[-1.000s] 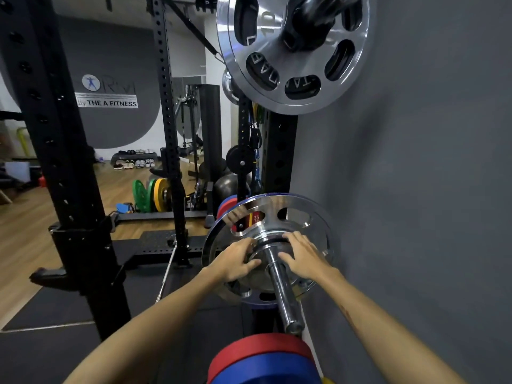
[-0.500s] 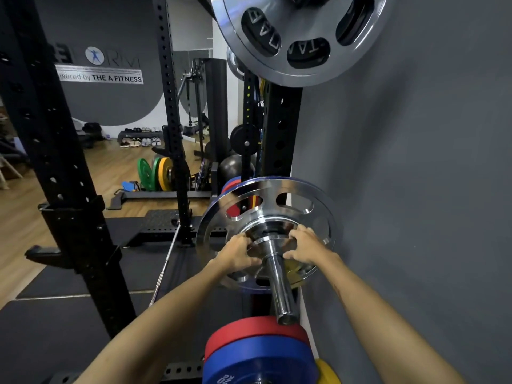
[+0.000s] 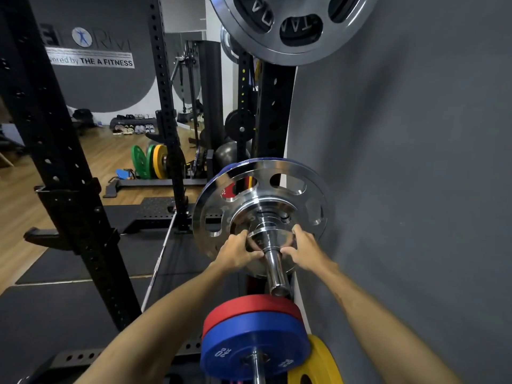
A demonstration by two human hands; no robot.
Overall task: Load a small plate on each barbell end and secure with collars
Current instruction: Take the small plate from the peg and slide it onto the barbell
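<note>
Small chrome steel plate (image 3: 257,236) sliding up polished barbell sleeve (image 3: 274,270), pinched by left hand (image 3: 235,253) and right hand (image 3: 307,252) either side for squareness.

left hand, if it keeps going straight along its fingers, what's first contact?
Probably the small chrome plate on the sleeve: the left hand already has fingertips at its edge. Behind that sits the big chrome plate. Depth is hard to judge.

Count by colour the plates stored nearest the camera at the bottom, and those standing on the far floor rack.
Red plate: 1
Blue plate: 1
Yellow plates: 2
Green plates: 2
Total: 6
</note>
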